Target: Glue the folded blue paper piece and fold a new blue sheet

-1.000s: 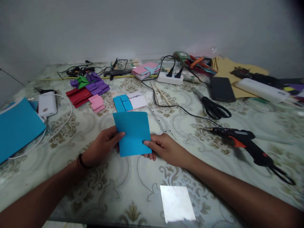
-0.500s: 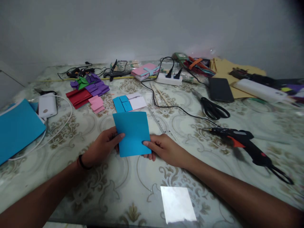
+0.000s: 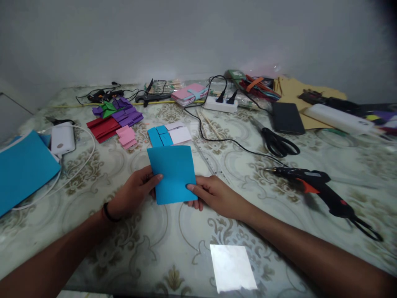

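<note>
A blue sheet of paper (image 3: 173, 174), nearly square, is held up over the table between both hands. My left hand (image 3: 138, 188) pinches its left edge, thumb on the front face and fingers behind. On the opposite edge, lower down, my right hand (image 3: 214, 194) grips it the same way, with fingertips showing below. Just beyond the sheet lie small folded blue pieces (image 3: 159, 135) and a white paper piece (image 3: 180, 134). A clear ruler (image 3: 204, 156) lies behind the right hand.
On the right are a hot glue gun (image 3: 313, 178), black scissors (image 3: 276, 138) and a dark phone-like slab (image 3: 288, 118). Folded red paper (image 3: 104, 127) and purple paper (image 3: 128, 114) sit back left. A white power strip (image 3: 221, 104) trails black cord. Larger blue sheets (image 3: 26, 169) lie far left.
</note>
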A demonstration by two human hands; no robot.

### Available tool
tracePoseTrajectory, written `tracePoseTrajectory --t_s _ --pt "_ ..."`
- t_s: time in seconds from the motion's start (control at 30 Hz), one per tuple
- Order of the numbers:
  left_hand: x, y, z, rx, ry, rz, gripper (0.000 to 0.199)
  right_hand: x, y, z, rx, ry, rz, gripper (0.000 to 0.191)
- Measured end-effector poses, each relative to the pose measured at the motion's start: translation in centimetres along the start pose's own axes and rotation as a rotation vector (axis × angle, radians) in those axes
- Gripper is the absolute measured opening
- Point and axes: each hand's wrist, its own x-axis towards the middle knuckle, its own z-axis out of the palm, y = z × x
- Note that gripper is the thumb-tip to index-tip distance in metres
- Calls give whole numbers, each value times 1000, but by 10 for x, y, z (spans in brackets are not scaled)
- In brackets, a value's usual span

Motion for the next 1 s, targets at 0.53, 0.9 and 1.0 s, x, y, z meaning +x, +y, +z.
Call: tracePoseTrajectory --t_s 0.53,0.9,1.0 --pt "0 -1 0 -29 1 6 37 0 -1 -1 -16 0 11 49" --pt "0 -2 0 -19 14 -3 38 1 -1 0 -13 -3 4 48" --pt "0 -2 0 -17 8 1 37 1 -1 0 0 -3 6 48"
